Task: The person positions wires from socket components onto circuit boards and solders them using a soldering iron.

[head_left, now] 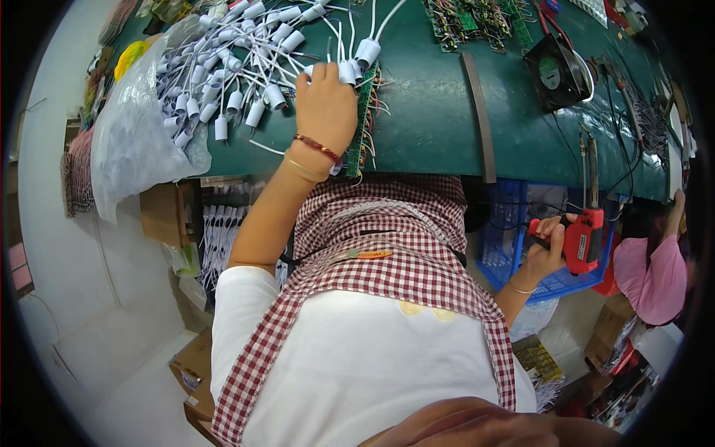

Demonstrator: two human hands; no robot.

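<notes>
My left hand (326, 112) is over the table, its fingers curled against white cylindrical caps (348, 73) with wires; its fingertips are partly hidden. Those caps stand at the far end of a narrow green circuit board strip (363, 123), which has short wires along its edge. One larger white cap (367, 52) with two long wires tilts just beyond. On the right, my right hand (547, 249) is closed round the handle of a red soldering gun (585, 242), its tip pointing away from me, near the table's front edge.
A large heap of white wired caps (234, 63) lies at left beside a clear plastic bag (141, 130). Farther right are a metal bar (478, 112), populated circuit boards (477, 22) and a black fan (555, 73). A blue crate (503, 238) stands below; another person's pink sleeve (652, 279) shows at far right.
</notes>
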